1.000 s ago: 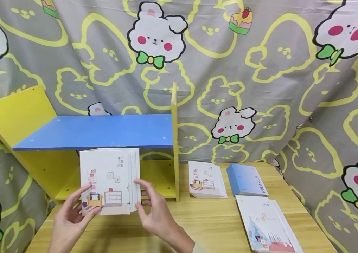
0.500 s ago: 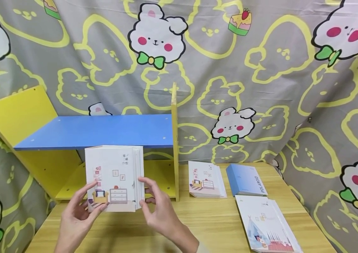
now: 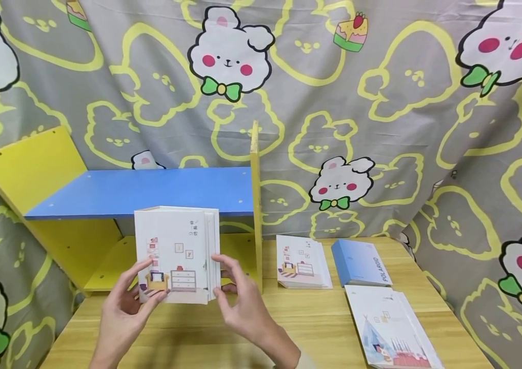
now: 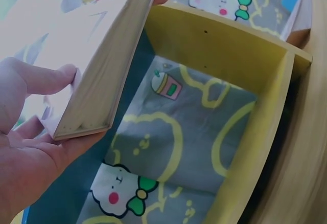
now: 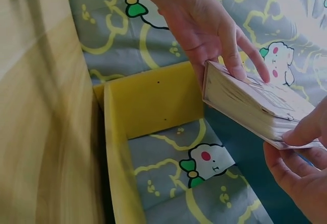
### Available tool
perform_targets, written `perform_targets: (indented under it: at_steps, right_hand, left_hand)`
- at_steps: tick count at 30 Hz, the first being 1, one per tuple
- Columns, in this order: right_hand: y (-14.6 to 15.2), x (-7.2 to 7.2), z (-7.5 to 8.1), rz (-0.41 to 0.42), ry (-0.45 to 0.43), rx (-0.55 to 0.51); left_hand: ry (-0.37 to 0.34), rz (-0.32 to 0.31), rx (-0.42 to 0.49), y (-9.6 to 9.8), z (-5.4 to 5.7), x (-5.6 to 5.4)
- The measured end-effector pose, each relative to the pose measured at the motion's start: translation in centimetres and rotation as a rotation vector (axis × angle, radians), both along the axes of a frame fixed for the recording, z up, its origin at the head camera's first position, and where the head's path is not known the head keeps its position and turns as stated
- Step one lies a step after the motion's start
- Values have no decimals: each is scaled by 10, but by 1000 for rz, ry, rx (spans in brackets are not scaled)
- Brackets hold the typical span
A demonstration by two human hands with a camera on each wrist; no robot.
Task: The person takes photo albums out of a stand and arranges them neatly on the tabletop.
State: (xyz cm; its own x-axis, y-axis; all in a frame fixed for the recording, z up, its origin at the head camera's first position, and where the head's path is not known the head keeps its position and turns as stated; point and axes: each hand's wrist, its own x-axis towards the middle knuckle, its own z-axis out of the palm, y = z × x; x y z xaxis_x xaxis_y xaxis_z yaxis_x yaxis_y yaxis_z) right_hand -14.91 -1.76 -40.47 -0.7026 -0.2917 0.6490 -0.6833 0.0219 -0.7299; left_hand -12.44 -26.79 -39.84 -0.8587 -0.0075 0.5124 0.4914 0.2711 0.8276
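Note:
A thick white book, its cover printed with a yellow armchair and a chest of drawers, is held upright in front of the shelf. My left hand grips its lower left side, thumb across the front cover. On the opposite edge, my right hand pinches the cover and pages between thumb and fingers. The left wrist view shows the bottom page edges of the book slightly fanned, with the left hand around one corner. In the right wrist view, the right hand holds the near corner.
The blue shelf board spans yellow side panels behind the hands. On the wooden table, to the right, lie a smaller white book, a blue POLAROID box-like item and a larger white book with a tent picture.
Both hands have carried the white book a little to the right and upward, overlapping the blue shelf board's front edge more. Their grip looks the same, and the things on the table stay put.

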Motion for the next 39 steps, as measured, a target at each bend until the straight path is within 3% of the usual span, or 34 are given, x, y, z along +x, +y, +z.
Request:
perform_targets:
  at_steps: [12, 18, 25, 34, 39]
  right_hand:
    - [13, -6, 7, 31, 43, -16]
    - [25, -9, 8, 29, 86, -19]
    - [34, -9, 9, 26, 117, -34]
    - [43, -8, 12, 46, 93, -45]
    - [50, -8, 11, 46, 75, -49]
  left_hand:
    - [71, -41, 15, 11, 10, -3]
    - [71, -66, 20, 20, 15, -7]
    - [227, -195, 80, 24, 11, -12]
    - [265, -167, 88, 32, 11, -10]
    - [302, -187, 109, 37, 9, -12]
